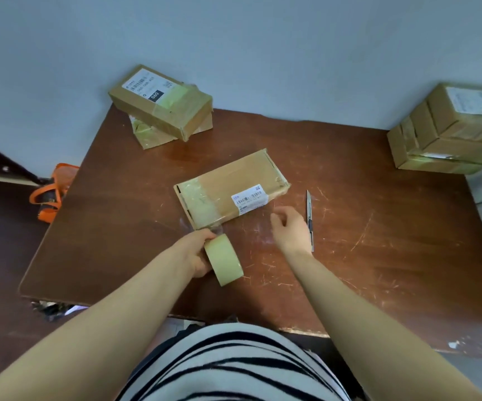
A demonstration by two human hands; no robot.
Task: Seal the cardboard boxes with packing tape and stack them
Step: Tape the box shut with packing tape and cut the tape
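Observation:
A flat cardboard box (234,180) with a white barcode label lies in the middle of the brown table (378,233), a band of clear tape across its left end. My left hand (197,253) grips a roll of packing tape (223,259) just in front of the box's near corner, and a strip of tape runs from the roll up to that corner. My right hand (287,227) hovers with loosely curled fingers to the right of the box, holding nothing. A utility knife (310,221) lies on the table beside that hand.
Two taped boxes (161,108) are stacked at the table's far left corner. A pile of several boxes (451,131) stands at the far right. An orange bag (53,195) sits on the floor to the left of the table. A pale wall runs behind.

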